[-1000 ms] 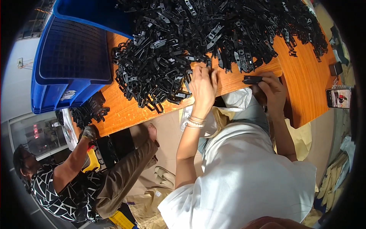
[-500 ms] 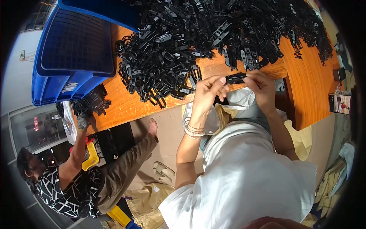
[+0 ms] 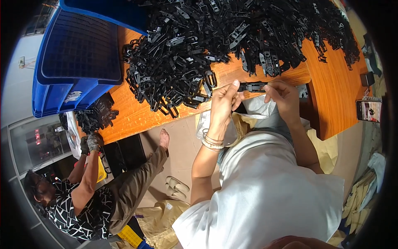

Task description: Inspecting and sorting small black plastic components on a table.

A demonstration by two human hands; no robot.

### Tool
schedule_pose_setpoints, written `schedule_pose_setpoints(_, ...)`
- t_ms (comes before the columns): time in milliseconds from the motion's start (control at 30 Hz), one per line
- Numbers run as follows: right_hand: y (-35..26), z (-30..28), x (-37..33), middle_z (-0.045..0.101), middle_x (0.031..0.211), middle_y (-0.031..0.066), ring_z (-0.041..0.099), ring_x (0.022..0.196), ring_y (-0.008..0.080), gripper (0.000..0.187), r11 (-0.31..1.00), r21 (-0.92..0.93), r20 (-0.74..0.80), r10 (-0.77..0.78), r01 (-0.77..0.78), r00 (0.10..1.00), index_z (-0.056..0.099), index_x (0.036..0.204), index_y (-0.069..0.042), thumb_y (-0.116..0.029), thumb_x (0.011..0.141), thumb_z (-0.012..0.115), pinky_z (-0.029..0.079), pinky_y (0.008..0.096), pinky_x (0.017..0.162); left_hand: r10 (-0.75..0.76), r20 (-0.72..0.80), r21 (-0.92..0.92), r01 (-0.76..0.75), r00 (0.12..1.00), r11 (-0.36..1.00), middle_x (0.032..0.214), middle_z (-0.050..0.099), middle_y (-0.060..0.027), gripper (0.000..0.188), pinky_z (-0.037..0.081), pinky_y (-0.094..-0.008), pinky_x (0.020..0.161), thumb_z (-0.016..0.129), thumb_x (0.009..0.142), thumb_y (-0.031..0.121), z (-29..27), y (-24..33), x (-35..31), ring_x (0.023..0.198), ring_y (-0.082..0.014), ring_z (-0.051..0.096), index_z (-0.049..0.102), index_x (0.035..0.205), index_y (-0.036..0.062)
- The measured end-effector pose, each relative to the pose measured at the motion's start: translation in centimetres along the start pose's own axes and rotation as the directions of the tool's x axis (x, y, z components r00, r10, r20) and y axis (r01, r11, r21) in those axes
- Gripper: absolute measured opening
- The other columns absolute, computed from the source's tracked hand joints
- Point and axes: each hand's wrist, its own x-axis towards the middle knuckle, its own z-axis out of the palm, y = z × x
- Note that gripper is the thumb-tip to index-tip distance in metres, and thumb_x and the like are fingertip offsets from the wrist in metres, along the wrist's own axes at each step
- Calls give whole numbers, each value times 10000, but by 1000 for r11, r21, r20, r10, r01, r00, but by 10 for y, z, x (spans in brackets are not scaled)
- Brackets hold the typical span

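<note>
Head view: both hands are working just in front of the worktop (image 3: 265, 76) edge, over the person's lap.
Clip position: the black plastic clip (image 3: 252, 86) is being held in the air between the two hands, just below the edge of the worktop and apart from the big pile of black clips (image 3: 215, 41).
Long axis: the clip is lying almost level, running from left to right across the picture.
Left hand: the left hand (image 3: 224, 101) is pinching the left end of the clip, its fingers (image 3: 234, 85) closed on it from that side.
Right hand: the right hand (image 3: 284, 95) is gripping the right end, fingers closed on the clip; the exact contact is probably under the thumb, it is small to see.
Nearer hand: both are touching the clip, one at each end, so neither is nearer.
Surroundings: a blue crate (image 3: 78, 62) is standing at the left end of the worktop, and a co-worker's gloved hand (image 3: 94, 141) is reaching up near another small heap.
Change: one second ago both hands were lying at the pile on the worktop; now they are pulled back toward the body with one clip between them.
</note>
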Motion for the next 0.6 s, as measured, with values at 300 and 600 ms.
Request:
schedule_pose_setpoints(300, -5, 13, -8, 533, 632, 38, 490, 493, 63, 72, 975, -184, -97, -148, 129, 984, 583, 698, 32, -27, 715, 622, 365, 193, 443, -24, 50, -64, 27, 998, 998, 527, 470, 22, 204, 247, -157, 389, 576, 809, 213, 15, -9, -6, 430, -26, 363, 546, 708, 38)
schedule_pose_setpoints(600, 15, 13, -9, 523, 693, 12, 503, 635, 54, 156, 986, 167, 6, -7, 6, 1000, 550, 886, 42, 36, 735, 591, 403, 171, 568, 66, 101, 30, -69, 993, 997, 592, 512, 30, 101, 306, -166, 463, 634, 750, 116, 12, -11, -8, 507, -28, 410, 586, 708, 38)
